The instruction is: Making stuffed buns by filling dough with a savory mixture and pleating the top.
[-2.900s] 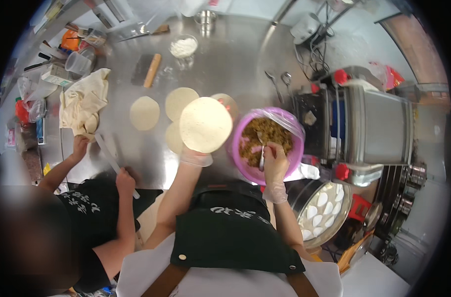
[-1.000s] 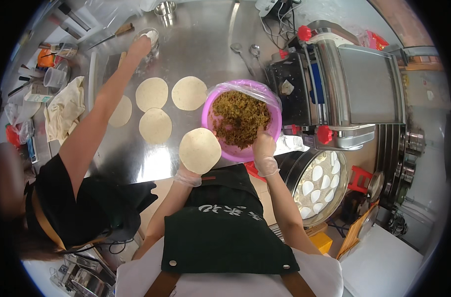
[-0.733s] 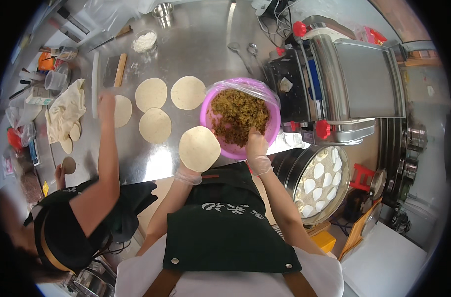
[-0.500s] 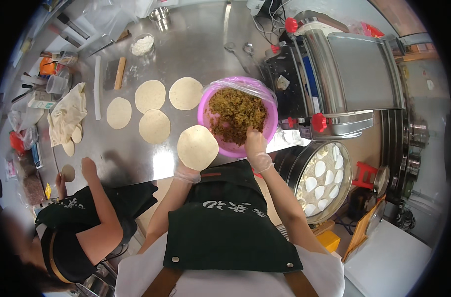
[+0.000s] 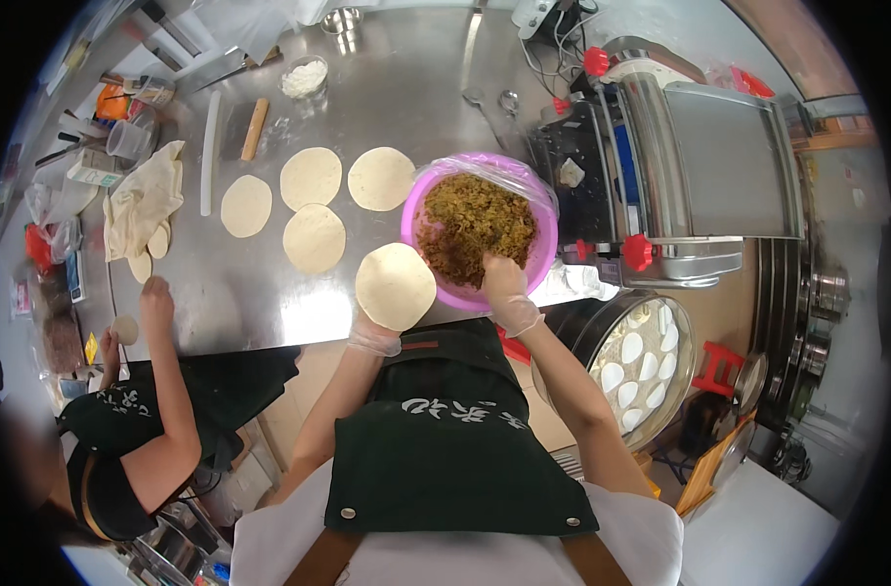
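Note:
My left hand (image 5: 369, 335), in a clear plastic glove, holds up a round dough wrapper (image 5: 396, 286) from below; the wrapper hides most of its fingers. To its right stands a pink bowl (image 5: 552, 230) of brown-green chopped filling (image 5: 480, 220), with clear plastic film over its far rim. My gloved right hand (image 5: 507, 288) is curled at the bowl's near side, its fingertips pressed into the filling. Several more dough rounds (image 5: 315, 237) lie flat on the metal table (image 5: 240, 303), left of the bowl.
A dough-rolling machine (image 5: 660, 166) with red knobs stands on the right. Below it, a round steamer tray (image 5: 687, 376) carries white dough pieces. A rolling pin (image 5: 255, 129) and a small bowl of white paste (image 5: 305, 78) sit farther back. At left, a co-worker's hand (image 5: 156, 293) nears a cloth (image 5: 145, 210).
The view has shifted slightly, so the table things appear farther right. The co-worker's hand has reached forward to the small dough pieces by the cloth. My hands keep nearly the same pose.

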Tool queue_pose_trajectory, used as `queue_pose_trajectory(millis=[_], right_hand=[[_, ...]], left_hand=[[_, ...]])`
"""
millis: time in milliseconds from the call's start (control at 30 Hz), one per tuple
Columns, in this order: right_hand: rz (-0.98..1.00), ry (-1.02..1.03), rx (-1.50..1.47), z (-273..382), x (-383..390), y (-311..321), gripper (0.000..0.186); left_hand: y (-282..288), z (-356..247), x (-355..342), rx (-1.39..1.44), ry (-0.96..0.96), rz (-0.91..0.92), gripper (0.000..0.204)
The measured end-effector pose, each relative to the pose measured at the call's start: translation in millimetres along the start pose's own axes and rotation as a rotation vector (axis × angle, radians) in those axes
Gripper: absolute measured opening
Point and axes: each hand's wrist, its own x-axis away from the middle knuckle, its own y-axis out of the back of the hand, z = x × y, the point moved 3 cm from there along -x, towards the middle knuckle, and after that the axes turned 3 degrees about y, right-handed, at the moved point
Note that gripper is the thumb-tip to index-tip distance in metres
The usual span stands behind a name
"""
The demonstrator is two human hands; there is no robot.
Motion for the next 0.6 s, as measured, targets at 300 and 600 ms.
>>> queue_pose_trajectory(millis=[300, 600], right_hand=[[-0.158, 0.078, 0.195, 1.2, -5.5, 26.8, 0.015], [-0.16, 0.25, 0.23, 18.0, 10.4, -9.1, 0.015]], left_hand=[[2.4, 0.8, 6.5, 0.091, -0.011, 0.085, 0.062], [0.1, 2.4, 1.5, 0.059, 0.006, 0.187, 0.062]])
